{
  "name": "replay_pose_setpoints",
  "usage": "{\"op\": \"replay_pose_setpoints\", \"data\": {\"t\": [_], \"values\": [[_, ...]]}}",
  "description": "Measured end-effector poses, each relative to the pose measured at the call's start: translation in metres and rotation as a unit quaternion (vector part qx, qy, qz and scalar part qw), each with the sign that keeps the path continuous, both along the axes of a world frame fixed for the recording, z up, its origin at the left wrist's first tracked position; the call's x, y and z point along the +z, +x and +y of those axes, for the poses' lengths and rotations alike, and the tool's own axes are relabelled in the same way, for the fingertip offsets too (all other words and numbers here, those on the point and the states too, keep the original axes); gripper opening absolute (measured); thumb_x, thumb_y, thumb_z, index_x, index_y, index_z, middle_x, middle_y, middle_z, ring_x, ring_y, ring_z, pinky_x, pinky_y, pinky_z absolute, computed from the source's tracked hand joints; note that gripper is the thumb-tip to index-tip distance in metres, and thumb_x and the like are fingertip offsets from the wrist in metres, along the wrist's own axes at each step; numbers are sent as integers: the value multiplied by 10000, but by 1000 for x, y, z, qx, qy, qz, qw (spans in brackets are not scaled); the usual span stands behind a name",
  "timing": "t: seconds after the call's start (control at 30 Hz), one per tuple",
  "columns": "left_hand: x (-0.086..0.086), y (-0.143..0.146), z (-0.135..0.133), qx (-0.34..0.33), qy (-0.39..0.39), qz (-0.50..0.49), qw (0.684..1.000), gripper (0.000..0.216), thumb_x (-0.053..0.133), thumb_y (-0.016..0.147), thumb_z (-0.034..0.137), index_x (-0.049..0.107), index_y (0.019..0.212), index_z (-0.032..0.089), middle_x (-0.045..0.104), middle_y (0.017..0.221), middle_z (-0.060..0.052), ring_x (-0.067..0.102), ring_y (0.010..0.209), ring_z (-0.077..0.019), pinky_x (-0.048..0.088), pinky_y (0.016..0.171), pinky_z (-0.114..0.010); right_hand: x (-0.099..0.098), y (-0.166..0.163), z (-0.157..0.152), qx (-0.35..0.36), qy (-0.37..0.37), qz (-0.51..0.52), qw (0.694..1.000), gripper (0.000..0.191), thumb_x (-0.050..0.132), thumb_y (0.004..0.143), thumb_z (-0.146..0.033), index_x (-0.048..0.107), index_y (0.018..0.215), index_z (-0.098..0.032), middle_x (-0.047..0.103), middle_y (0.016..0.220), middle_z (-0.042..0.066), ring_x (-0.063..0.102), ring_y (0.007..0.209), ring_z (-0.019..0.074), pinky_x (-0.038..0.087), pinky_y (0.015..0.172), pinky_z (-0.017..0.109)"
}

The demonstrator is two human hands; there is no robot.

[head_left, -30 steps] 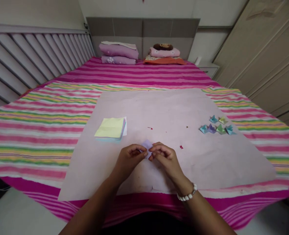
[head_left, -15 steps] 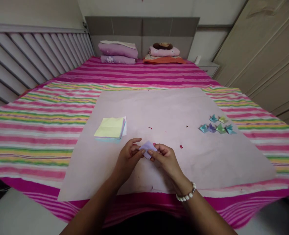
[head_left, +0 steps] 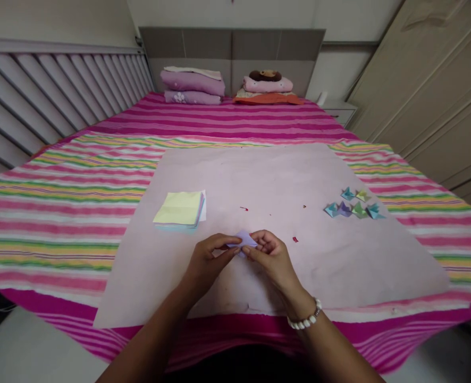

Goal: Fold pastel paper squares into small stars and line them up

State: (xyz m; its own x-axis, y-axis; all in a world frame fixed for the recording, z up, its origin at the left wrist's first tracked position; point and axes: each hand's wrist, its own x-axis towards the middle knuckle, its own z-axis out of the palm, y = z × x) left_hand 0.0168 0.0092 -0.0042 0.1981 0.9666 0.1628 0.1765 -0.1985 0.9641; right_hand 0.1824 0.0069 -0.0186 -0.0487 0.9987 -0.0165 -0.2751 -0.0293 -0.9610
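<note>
A small folded lilac paper piece (head_left: 243, 239) is pinched between both hands just above the pale pink sheet (head_left: 259, 181) laid on the bed. My left hand (head_left: 208, 260) grips its left side with fingers curled. My right hand (head_left: 270, 257), a white bead bracelet on its wrist, grips the right side. A stack of pastel square papers (head_left: 180, 209), yellow on top, lies to the left of the hands. Several finished folded paper shapes (head_left: 353, 205) in blue, purple, green and yellow sit in a cluster at the right.
The bed has a striped pink and multicolour cover (head_left: 60, 202). Pillows and folded bedding (head_left: 192, 85) lie at the headboard. A slatted rail (head_left: 40, 90) runs along the left, a wardrobe (head_left: 438, 90) along the right. Tiny red scraps (head_left: 295, 240) dot the sheet.
The lilac piece has been turned and lowered slightly between the fingers; both hands stay in the same spot, still pinching it.
</note>
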Motion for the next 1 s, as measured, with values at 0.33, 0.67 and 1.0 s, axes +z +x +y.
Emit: {"op": "replay_pose_setpoints", "data": {"t": [0.33, 0.67, 1.0], "values": [[3, -1, 0, 15, 1, 37, 999, 204, 710, 744, 230, 746, 945, 221, 699, 845, -33, 629, 777, -163, 505, 720, -284, -6, 7, -2, -22, 70, -57, 996, 158, 786, 690, -268, 732, 834, -234, 658, 729, 3, 553, 625, 136, 461, 581, 272], [-4, -1, 4, 22, 25, 64, 997, 81, 659, 786, 226, 716, 843, 214, 613, 802, -24, 594, 761, -159, 497, 665, -268, -1, 7, -2, -27, 226, -230, 946, 156, 660, 825, -211, 733, 956, -254, 665, 847, 43, 591, 715, 167, 495, 663, 314], [2, -2, 2, -21, 38, 94, 995, 98, 609, 826, 240, 695, 856, 204, 669, 835, -28, 613, 811, -170, 475, 759, -297, 9, 9, -2, 7, 243, -262, 934, 113, 602, 876, -258, 680, 801, -228, 577, 810, 33, 557, 792, 189, 450, 720, 328]]}}
